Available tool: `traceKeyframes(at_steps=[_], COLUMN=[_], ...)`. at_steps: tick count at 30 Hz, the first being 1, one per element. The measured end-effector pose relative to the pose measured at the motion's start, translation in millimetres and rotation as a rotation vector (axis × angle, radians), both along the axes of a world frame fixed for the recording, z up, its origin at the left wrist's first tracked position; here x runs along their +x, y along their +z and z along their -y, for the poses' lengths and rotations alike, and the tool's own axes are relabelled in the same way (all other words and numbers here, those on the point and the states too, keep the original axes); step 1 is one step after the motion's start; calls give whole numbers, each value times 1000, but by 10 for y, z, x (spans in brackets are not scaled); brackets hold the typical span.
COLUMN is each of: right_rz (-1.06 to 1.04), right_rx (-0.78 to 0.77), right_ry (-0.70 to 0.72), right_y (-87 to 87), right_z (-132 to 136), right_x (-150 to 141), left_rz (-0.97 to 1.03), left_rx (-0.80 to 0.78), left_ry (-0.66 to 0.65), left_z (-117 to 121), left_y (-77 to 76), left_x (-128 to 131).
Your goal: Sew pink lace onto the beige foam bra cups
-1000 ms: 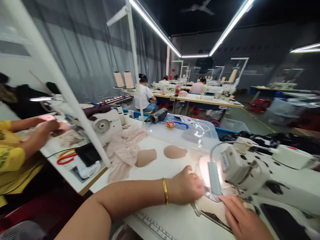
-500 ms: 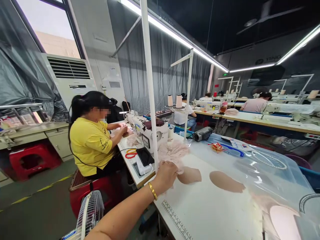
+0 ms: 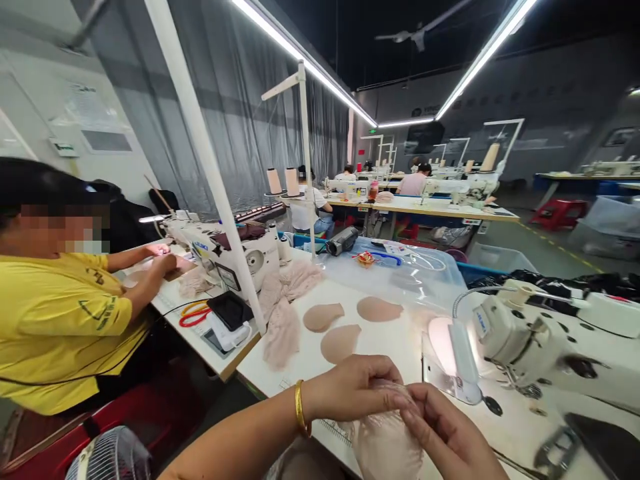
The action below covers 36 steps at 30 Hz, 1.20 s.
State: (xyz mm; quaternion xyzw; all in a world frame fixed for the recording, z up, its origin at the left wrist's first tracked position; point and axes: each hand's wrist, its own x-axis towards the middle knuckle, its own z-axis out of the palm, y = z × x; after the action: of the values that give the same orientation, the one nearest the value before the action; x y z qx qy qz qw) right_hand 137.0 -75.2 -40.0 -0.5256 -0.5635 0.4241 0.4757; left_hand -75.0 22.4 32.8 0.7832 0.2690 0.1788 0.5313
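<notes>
Near the table's front edge, my left hand (image 3: 357,390) pinches a pale pink piece of thin fabric (image 3: 387,443) with puckered edges. Close beside it, the fingers of my right hand (image 3: 445,423) grip the same fabric at its upper edge. The cloth hangs down below both hands. Beyond them, beige cup-shaped pieces (image 3: 340,343) lie flat on the white tabletop (image 3: 300,360). To their left is a heap of pale pink lace (image 3: 283,330). A lit lamp (image 3: 463,350) on the right shines on another pale cup-shaped piece (image 3: 442,339).
A white sewing machine (image 3: 510,333) stands at the right, a dark phone-like object (image 3: 603,443) before it. A clear plastic sheet (image 3: 425,270) covers the table's back. At the left, a co-worker in yellow (image 3: 65,320) sits at another machine (image 3: 250,260), past a white post (image 3: 210,167).
My left hand moved from the machine to the lace heap, then back to my right hand with fabric. Three beige pieces now lie on the table where two showed. The view swung left and back.
</notes>
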Motion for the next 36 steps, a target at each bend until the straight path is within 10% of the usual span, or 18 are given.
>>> traceKeyframes(at_steps=[14,20,24,29,36], right_rz=[93,-27,-42,-90,-147], right_rx=[41,-55,-116,-133,-148], right_ry=[-419,-453,-420,-406,-404], right_y=[-21,-137,-206,-197,-145], right_z=[39,-45,-125,-151,-160], right_x=[117,130,124,127,117], left_rz=[272,-339,-412,-525,-593], left_rx=[-399,268,634,801,837], left_ry=[273,39,131,87,42], left_z=[-29,-351,-920,-1481,-1665], left_y=[-540,-334,-212,-386,-543], left_x=[115,122,363,667,717])
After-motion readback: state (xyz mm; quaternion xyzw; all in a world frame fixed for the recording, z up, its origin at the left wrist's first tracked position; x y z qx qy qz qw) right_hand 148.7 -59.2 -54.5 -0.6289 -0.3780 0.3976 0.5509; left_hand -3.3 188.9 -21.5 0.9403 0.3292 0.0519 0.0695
